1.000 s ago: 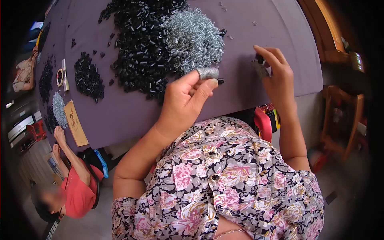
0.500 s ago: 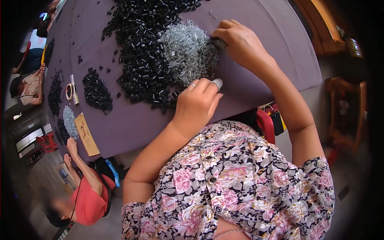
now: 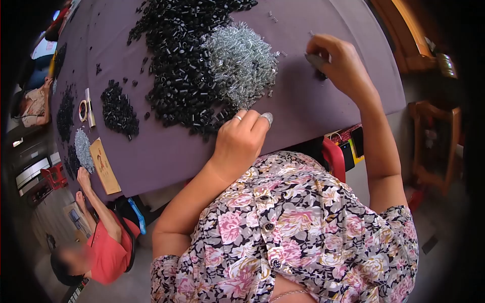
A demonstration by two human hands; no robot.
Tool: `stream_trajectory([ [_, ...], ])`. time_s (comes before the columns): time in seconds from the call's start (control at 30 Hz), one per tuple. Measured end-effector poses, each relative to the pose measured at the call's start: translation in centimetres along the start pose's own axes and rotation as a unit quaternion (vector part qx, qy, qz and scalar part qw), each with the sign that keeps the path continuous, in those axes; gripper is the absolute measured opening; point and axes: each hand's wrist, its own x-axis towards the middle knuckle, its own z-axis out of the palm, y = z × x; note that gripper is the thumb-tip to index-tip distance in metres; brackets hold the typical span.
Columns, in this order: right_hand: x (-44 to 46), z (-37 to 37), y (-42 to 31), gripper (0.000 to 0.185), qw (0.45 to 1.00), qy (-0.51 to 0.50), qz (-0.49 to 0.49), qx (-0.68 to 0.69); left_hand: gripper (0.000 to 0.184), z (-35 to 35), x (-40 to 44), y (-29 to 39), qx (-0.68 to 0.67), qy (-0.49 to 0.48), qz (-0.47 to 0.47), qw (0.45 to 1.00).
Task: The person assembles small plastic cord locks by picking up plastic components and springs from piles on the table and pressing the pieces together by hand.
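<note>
The left hand (image 3: 236, 144) curls at springs (image 3: 240, 63) by the tabletop's (image 3: 156, 161) near edge — hold unclear, light pinches suit — while the right hand (image 3: 348, 68) cups a black piece (image 3: 321, 76).

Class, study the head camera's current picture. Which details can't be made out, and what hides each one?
All in the head view:
- Whether the left hand holds anything: its own back hides the fingertips beside the springs.
- What the dark piece at the right hand is: small and partly covered by that hand.
- The black pile's far end: cut off by the top edge.
- Print on the tan card: too small to read.
</note>
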Motion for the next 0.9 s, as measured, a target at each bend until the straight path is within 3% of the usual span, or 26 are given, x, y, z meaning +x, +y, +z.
stream_trajectory([
  [0.13, -2.3, 0.1, 1.5, 0.024, 0.995, 0.011, -0.055, -0.077, 0.017, 0.0, -0.7, -0.3, -0.025, 0.02, 0.001, 1.0],
  [0.27, -1.6, 0.7, 0.9, 0.034, 0.991, 0.072, -0.085, -0.072, 0.032, -1.3, -1.7, -0.6, -0.084, 0.061, -0.096, 0.99],
  [0.37, -0.1, 2.0, -1.2, 0.033, 0.993, 0.064, -0.074, -0.068, 0.022, -3.3, -2.9, -0.7, -0.125, 0.12, -0.223, 0.959],
  [0.47, 1.3, 3.2, -1.8, 0.026, 0.983, 0.036, -0.114, -0.139, 0.022, -3.8, -5.3, -1.8, -0.154, 0.189, -0.284, 0.927],
  [0.6, 2.3, 3.9, -1.9, 0.017, 0.985, 0.015, -0.081, -0.149, 0.024, -4.9, -6.5, -0.4, -0.128, 0.131, -0.334, 0.925],
  [0.7, 2.1, 3.5, -2.3, 0.014, 0.989, 0.005, -0.063, -0.133, 0.013, -3.6, -6.9, -0.8, -0.06, 0.107, -0.246, 0.961],
  [0.73, 2.0, 3.4, -2.4, 0.013, 0.987, 0.007, -0.067, -0.144, 0.019, -3.3, -6.8, -0.8, -0.038, 0.105, -0.23, 0.967],
  [0.9, 2.0, 3.3, -1.9, 0.012, 0.986, -0.004, -0.078, -0.15, 0.02, -3.1, -6.5, -0.8, 0.011, 0.066, -0.213, 0.975],
])
